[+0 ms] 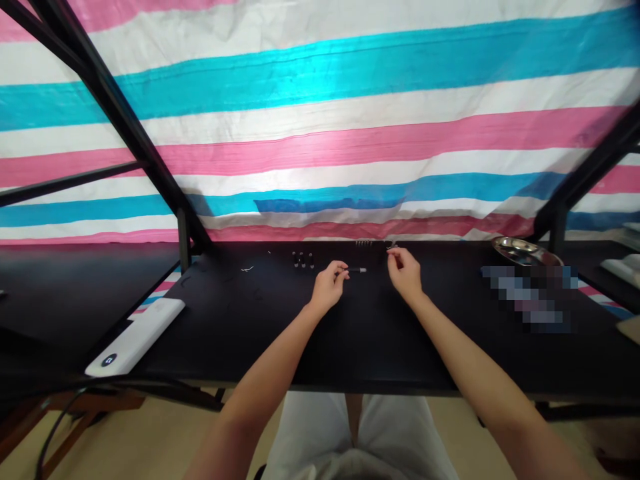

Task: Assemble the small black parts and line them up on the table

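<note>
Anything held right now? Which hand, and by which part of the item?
Left hand: a dark rod, held at the end away from its silver tip. Right hand: at a small grey item; can't tell if it's held.

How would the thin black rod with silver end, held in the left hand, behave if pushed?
The thin black rod with silver end is probably stiff, since it sticks out straight from the left hand. Being slim, it is likely light. If round, which I cannot tell, it may roll on the flat black table.
</note>
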`<state>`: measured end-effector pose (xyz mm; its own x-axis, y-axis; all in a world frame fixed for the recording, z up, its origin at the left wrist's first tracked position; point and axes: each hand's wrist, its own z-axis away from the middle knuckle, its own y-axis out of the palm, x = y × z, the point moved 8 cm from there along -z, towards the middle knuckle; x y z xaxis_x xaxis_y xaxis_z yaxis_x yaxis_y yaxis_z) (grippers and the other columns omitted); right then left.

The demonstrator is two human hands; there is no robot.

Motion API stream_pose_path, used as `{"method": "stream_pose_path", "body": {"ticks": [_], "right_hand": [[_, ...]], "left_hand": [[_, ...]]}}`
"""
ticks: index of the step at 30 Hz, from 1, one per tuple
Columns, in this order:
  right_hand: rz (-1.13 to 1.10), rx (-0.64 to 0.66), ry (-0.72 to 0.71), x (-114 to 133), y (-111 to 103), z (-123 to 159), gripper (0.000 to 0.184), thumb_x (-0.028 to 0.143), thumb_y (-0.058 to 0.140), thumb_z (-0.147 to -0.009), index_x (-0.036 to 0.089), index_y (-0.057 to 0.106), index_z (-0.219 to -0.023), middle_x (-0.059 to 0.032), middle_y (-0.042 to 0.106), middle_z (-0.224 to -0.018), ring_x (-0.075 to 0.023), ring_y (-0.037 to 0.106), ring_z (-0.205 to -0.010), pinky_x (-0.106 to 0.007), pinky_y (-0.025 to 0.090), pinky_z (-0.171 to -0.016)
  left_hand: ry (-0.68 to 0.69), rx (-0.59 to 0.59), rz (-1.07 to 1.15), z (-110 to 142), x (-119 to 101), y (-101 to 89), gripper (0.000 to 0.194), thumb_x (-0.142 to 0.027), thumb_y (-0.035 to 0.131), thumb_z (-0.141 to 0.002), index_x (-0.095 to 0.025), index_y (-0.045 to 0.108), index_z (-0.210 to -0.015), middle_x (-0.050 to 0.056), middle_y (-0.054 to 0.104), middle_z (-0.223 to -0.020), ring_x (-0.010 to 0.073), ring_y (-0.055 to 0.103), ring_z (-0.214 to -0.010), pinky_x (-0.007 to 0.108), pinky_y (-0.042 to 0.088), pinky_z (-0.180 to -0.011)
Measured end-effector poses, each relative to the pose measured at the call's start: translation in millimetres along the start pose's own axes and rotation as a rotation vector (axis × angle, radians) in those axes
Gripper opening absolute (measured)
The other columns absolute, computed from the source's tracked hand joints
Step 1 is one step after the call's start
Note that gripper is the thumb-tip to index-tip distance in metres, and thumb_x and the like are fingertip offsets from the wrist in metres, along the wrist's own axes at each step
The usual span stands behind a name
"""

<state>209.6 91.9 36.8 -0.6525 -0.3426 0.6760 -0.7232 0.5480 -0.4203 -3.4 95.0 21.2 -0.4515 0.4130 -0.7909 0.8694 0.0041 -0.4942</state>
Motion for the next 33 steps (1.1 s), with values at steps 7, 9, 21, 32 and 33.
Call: {"method": "stream_pose_path", "body": {"ticks": [7,9,21,32,33], "right_hand": [[-0.499,0.371,0.156,44,50,41,0.03,0.047,0.04,-0.085,0.022,0.055,-0.088,0.0018,0.053,-0.064,-0.0099,0.047,-0.046,-0.024,0.039,-0.047],[-0.63,0.339,0.247,40,53,43,0.03,0.05,0.046,-0.082,0.021,0.054,-0.086,0.0042,0.049,-0.06,-0.0078,0.041,-0.041,-0.023,0.034,-0.042],[-0.982,0.445,0.442,43,61,46,0.027,0.045,0.057,-0.077,0.019,0.054,-0.08,0.009,0.036,-0.045,-0.0035,0.027,-0.037,-0.02,0.021,-0.04],[-1.052,0.468,0.479,44,59,45,0.023,0.042,0.059,-0.076,0.02,0.053,-0.08,0.0094,0.034,-0.044,-0.0035,0.023,-0.037,-0.02,0.018,-0.039],[-1.057,0.469,0.484,44,59,45,0.023,0.041,0.059,-0.076,0.02,0.053,-0.08,0.0094,0.034,-0.044,-0.0035,0.022,-0.037,-0.02,0.018,-0.039]], "left_hand": [[-0.005,0.042,0.127,6,-11,6.4,0.02,-0.028,0.043,-0.084,-0.018,0.05,-0.1,0.002,0.064,-0.081,0.0054,0.053,-0.05,0.017,0.042,-0.051],[-0.016,0.072,0.169,6,-9,8.9,0.021,-0.03,0.044,-0.084,-0.018,0.05,-0.1,0.002,0.064,-0.082,0.0039,0.049,-0.044,0.017,0.04,-0.045],[0.199,0.049,-0.02,9,-28,-2.5,0.019,-0.035,0.044,-0.086,-0.018,0.052,-0.089,0.0,0.061,-0.07,0.0076,0.053,-0.053,0.019,0.039,-0.053],[0.253,-0.002,-0.278,14,-42,-6.2,0.027,-0.036,0.034,-0.09,-0.017,0.052,-0.082,-0.003,0.05,-0.059,0.0075,0.044,-0.048,0.019,0.03,-0.05],[0.252,-0.005,-0.278,14,-42,-6.3,0.027,-0.036,0.034,-0.09,-0.017,0.052,-0.082,-0.003,0.049,-0.058,0.0074,0.044,-0.047,0.019,0.03,-0.05]]}}
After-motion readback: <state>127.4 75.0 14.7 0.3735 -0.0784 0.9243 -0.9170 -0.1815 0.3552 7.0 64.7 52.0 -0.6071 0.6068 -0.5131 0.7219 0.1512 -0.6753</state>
